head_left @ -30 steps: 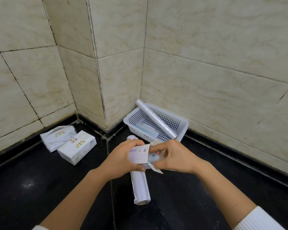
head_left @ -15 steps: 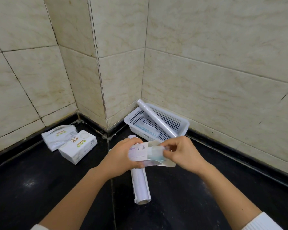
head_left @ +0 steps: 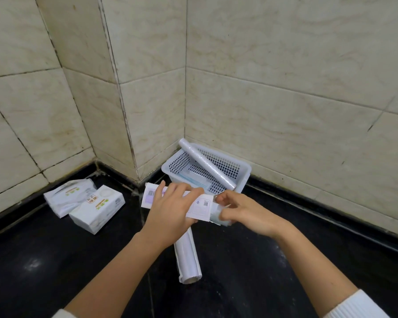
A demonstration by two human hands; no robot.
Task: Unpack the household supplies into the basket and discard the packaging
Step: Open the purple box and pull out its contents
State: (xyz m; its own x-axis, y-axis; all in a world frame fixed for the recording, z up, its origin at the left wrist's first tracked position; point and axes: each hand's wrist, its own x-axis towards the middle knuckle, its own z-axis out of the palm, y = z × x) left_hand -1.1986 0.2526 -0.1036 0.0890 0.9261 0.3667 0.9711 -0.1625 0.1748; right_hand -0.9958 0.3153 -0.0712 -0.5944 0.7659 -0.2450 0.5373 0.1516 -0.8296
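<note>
My left hand grips a flat white package with a barcode and a QR code, held level above the black floor. My right hand pinches pale blue contents sticking out of the package's right end. A white perforated basket stands in the wall corner just behind the hands. It holds a long plastic-wrapped roll leaning across it and blue-edged flat items on its bottom. A second wrapped roll lies on the floor under my hands.
Two white tissue packs, one nearer and one behind it, lie on the floor at the left by the wall. Tiled walls close off the back and both sides. Bare black floor spreads toward the camera.
The package has turned flatter and shifted left in my left hand. My right hand has drawn the pale blue contents further out of its right end.
</note>
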